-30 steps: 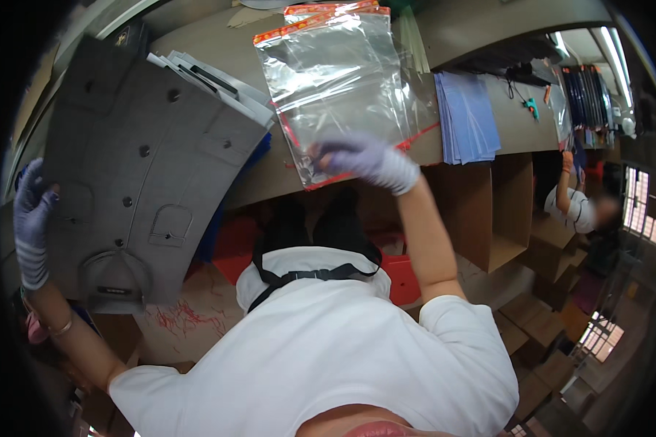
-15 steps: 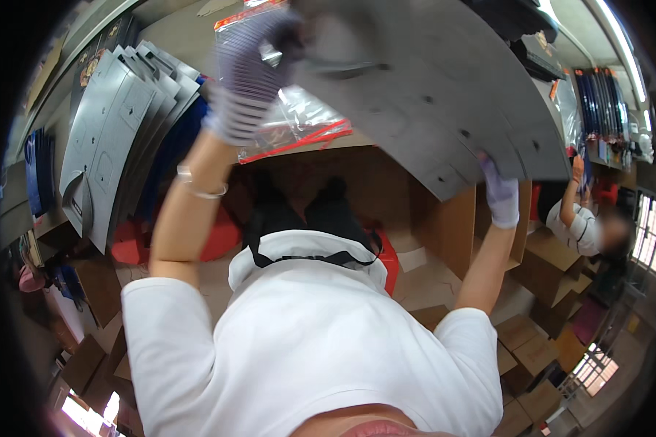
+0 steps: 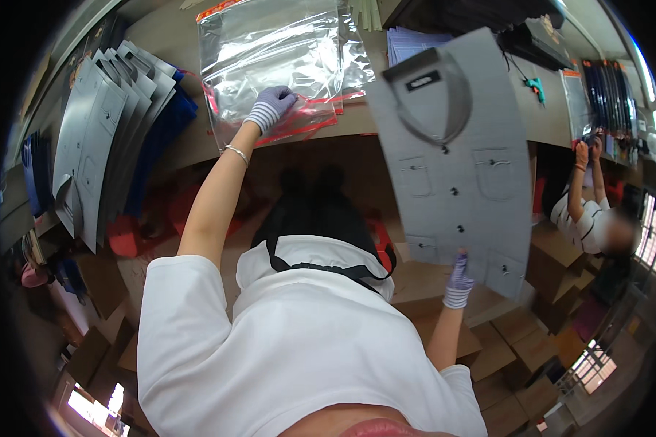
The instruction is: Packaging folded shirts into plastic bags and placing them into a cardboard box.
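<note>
My right hand point(image 3: 459, 282), in a striped purple-and-white glove, grips the lower edge of a folded grey shirt point(image 3: 481, 207), thumb on the front and the other fingers hidden behind. The shirt is held up with its collar at the far end; dark buttons and several pockets show. My left hand point(image 3: 273, 108), gloved alike, rests with curled fingers on a stack of clear plastic bags point(image 3: 270, 51) with red edging. Its fingertips seem to pinch the top bag near the red edge, though they are partly hidden.
Folded grey shirts point(image 3: 95, 138) stand in a row at the left, beside blue ones point(image 3: 160, 131). A teal tool point(image 3: 534, 90) lies on the table point(image 3: 164, 36). Cardboard boxes point(image 3: 514, 335) stand at the lower right. Another person point(image 3: 572, 211) works at far right.
My left hand has left the shirt's collar end and come down onto the plastic bags. The shirt has swung to the right, its front and collar now facing me; my right hand has moved nearer.
</note>
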